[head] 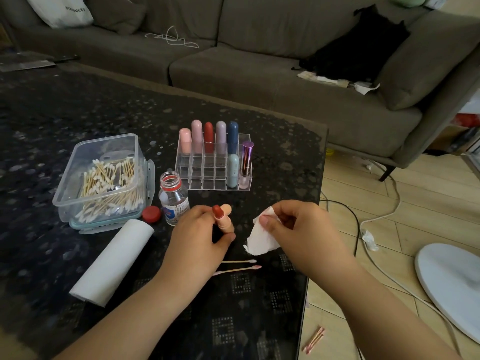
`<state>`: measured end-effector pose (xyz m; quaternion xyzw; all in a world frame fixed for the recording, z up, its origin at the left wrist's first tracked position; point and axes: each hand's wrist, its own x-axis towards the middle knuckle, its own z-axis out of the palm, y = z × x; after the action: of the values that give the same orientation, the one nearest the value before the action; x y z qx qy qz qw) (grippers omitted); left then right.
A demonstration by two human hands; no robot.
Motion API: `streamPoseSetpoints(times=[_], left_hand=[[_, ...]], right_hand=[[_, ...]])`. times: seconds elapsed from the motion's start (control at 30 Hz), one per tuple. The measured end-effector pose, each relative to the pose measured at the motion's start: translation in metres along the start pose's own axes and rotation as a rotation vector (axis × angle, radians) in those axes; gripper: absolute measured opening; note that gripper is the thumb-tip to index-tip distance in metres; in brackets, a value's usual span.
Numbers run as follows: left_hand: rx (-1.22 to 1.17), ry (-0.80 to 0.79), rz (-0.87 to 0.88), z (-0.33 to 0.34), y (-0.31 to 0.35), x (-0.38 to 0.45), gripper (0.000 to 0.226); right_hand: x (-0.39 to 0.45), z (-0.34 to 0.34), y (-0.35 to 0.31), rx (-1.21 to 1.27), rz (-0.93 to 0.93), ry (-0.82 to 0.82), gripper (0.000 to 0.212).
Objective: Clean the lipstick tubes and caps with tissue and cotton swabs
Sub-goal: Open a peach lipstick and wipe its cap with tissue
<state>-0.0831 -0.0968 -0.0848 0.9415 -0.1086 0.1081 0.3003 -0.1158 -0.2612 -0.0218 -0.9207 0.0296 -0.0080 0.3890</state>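
At frame centre, the left hand [200, 229] gripped an uncapped peach lipstick tube [224, 219]; the right hand [291, 224] pinched crumpled white tissue [261, 241]. The exposed red bullet risked smearing.

— Worn on the head, looking forward and down?
— Yes. Tilted over the dark surface [78, 120], close enough for both forearms to fill the lower edge.
— Facing which way?
— Toward the grey sofa [259, 81] along the top, with wooden floor [389, 209] showing at right.
— Wide-angle?
— Clearly; straight edges bowed near the borders.
— Overlap with another view?
— Only one view given.
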Motion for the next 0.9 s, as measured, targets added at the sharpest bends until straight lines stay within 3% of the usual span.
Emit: streamPoseSetpoints(times=[0.43,0.57,0.9], left_hand=[[-0.023,-0.040,-0.029,0.002,0.003,0.008,0.025],[-0.023,-0.043,-0.031,0.005,0.007,0.011,0.027],[-0.014,-0.057,-0.032,0.006,0.006,0.009,0.031]], right_hand=[[-0.001,0.005,-0.002,0.002,-0.021,0.010,0.015],[0.001,0.005,0.000,0.001,-0.017,0.001,0.005],[0.001,0.001,0.000,0.027,-0.031,0.001,0.014]])
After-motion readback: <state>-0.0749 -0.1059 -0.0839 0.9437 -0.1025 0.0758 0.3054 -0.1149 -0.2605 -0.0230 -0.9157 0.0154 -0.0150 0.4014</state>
